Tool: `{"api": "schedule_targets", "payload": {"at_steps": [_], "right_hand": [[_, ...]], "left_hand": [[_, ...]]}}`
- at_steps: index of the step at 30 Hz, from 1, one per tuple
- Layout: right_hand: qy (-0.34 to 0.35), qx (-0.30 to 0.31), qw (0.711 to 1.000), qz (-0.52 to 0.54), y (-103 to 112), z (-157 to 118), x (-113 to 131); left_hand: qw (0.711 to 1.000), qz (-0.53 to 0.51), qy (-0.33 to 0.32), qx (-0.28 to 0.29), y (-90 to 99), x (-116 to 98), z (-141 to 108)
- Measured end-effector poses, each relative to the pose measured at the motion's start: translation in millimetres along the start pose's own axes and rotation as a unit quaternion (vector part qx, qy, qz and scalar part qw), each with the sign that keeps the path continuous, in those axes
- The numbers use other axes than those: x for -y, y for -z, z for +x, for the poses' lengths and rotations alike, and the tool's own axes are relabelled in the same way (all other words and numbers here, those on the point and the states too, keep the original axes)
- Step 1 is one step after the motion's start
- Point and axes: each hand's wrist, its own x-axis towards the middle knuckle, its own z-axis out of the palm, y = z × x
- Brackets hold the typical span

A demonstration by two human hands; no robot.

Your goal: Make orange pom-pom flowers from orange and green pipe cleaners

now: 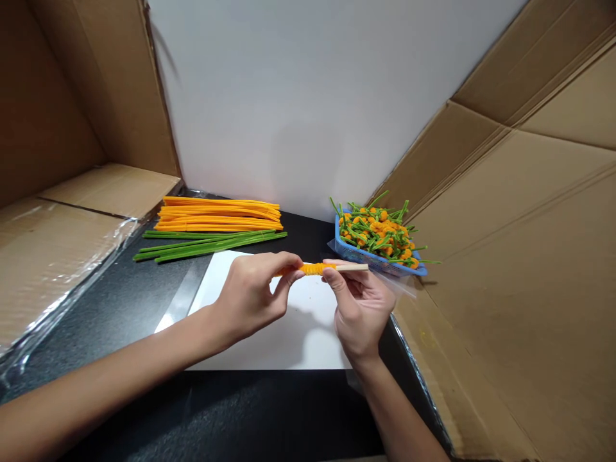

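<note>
An orange pipe cleaner (314, 269) is wound in a tight coil around a pale wooden stick (353, 267), held level above a white sheet (260, 343). My left hand (257, 289) pinches the coil's left end between thumb and fingertips. With thumb and fingers closed, my right hand (363, 301) grips the stick where the coil's right end meets it. The stick's bare end sticks out to the right past my right thumb. The coil's far left part is hidden behind my left fingers.
Orange pipe cleaners (219, 215) lie bundled at the back left, with green pipe cleaners (206, 245) in front. A blue basket (380, 260) at the back right holds many orange-and-green pieces. Cardboard walls (520, 256) flank the black table (231, 410), and a white panel (308, 96) stands behind.
</note>
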Motion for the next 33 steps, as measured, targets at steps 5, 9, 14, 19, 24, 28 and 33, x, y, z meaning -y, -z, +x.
{"api": "schedule_targets", "payload": {"at_steps": [5, 9, 14, 19, 24, 28, 33], "right_hand": [[-0.004, 0.017, 1.000, 0.011, 0, -2, 1], [-0.041, 0.037, 0.998, 0.016, 4, 6, -11], [-0.096, 0.000, 0.989, 0.108, 13, 24, -33], [-0.196, -0.027, 0.962, 0.187, 14, 32, -35], [-0.245, -0.028, 0.942, 0.227, 12, 32, -34], [-0.276, -0.038, 0.927, 0.252, 15, 34, -38], [-0.274, -0.058, 0.928, 0.244, 14, 35, -40]], "left_hand": [[0.999, -0.039, 0.015, 0.010, -1.5, 1, 0], [0.992, -0.081, 0.049, 0.084, 2.7, 10, 9], [0.985, 0.032, -0.026, 0.168, 16.4, 37, 22], [0.966, 0.169, -0.118, 0.159, 21.4, 50, 23], [0.960, 0.181, -0.160, 0.143, 17.7, 45, 21], [0.968, 0.146, -0.160, 0.125, 18.3, 45, 21], [0.954, 0.207, -0.174, 0.126, 19.0, 47, 23]]}}
